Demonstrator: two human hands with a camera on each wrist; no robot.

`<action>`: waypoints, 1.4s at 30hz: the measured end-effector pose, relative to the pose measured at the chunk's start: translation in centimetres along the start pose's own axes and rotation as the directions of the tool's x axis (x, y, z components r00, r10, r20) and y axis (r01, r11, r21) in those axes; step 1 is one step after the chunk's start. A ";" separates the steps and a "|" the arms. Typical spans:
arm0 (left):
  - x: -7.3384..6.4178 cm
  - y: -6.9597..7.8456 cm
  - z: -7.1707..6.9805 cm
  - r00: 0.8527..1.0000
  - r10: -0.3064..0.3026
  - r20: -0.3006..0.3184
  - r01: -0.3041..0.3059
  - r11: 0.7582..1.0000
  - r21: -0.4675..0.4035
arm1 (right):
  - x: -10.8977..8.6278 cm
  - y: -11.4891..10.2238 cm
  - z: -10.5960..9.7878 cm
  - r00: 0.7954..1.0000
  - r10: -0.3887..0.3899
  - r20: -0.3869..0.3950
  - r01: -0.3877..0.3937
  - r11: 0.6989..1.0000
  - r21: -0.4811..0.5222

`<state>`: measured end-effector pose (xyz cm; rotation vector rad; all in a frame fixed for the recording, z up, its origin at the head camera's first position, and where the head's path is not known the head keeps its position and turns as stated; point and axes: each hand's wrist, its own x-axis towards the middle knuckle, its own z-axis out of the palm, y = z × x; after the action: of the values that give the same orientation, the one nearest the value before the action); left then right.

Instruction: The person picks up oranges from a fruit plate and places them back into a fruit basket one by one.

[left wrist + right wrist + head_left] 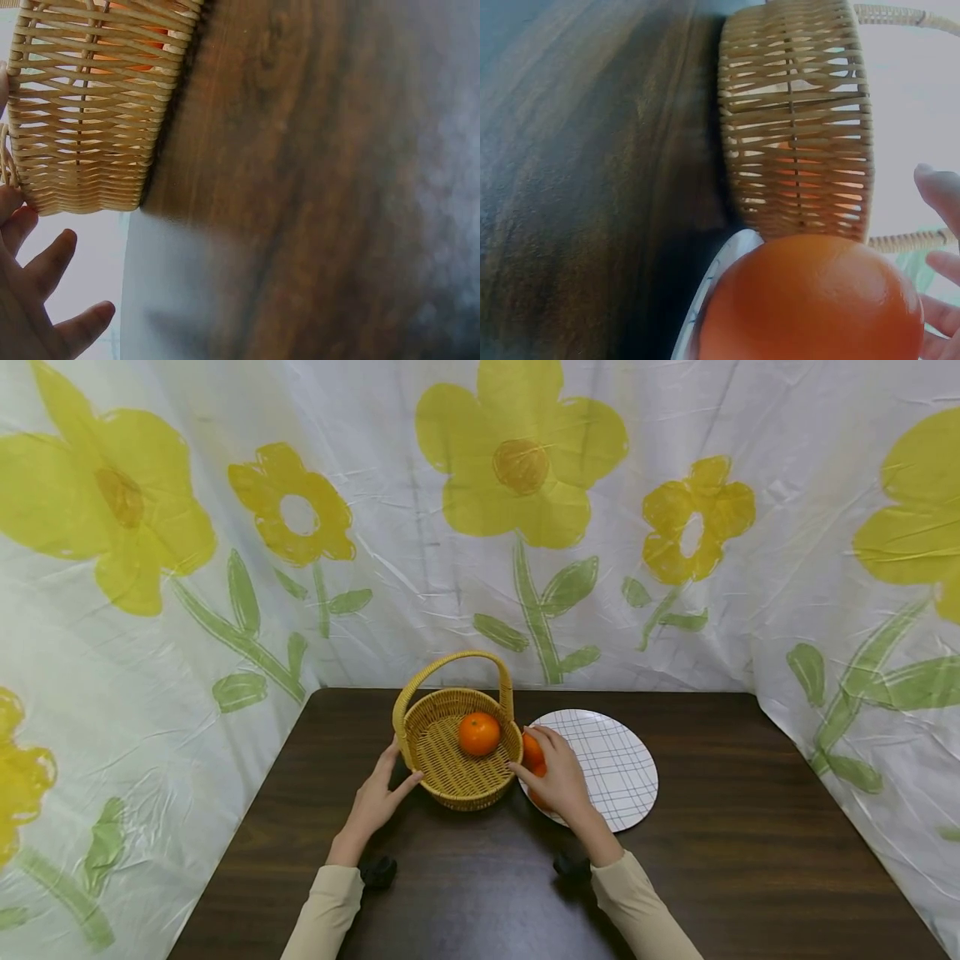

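A yellow woven basket point(465, 797) with a tall arched handle stands near the table's far side, one orange mandarin point(478, 734) inside it. At its left side is my left hand point(375, 797), thumb by the front rim and fingers along the wall. In the left wrist view the other fingers point(51, 262) spread loosely below the basket. My right hand point(558, 777) reaches over a white plate point(611, 764) with a dark grid pattern, its thumb toward the basket's right rim. Several mandarins point(533, 750) on the plate's left part are partly hidden under it. One mandarin point(810, 300) looms large in the right wrist view, fingers behind it.
Everything stands on a dark brown wooden table point(750, 827). A white curtain point(405, 593) with yellow flowers hangs behind and at both sides. Small black devices point(378, 872) sit at both wrists. The basket's handle point(453, 658) rises above its rim.
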<state>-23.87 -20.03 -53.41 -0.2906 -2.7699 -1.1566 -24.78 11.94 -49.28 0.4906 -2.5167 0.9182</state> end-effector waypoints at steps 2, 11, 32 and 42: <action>0.0 0.0 0.0 1.000 0.000 -0.002 0.000 1.000 -0.003 | -0.2 0.1 0.0 1.000 0.002 -0.010 -0.002 1.000 0.004; -0.1 0.2 -0.1 1.000 -0.003 0.001 0.003 1.000 -0.011 | -0.9 0.8 -0.1 0.999 0.050 -0.014 -0.049 0.998 0.035; 0.0 0.1 0.0 1.000 0.016 -0.001 -0.016 1.000 -0.003 | -2.7 2.1 -0.2 0.990 0.143 -0.011 -0.142 0.987 0.072; 0.1 -0.2 0.1 1.000 0.005 -0.002 -0.005 1.000 -0.009 | -3.6 2.7 -0.5 0.988 0.152 0.005 -0.152 0.985 0.081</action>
<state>-24.00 -20.10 -53.66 -0.2960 -2.7613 -1.1675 -22.78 14.92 -52.11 0.3259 -2.5516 1.0800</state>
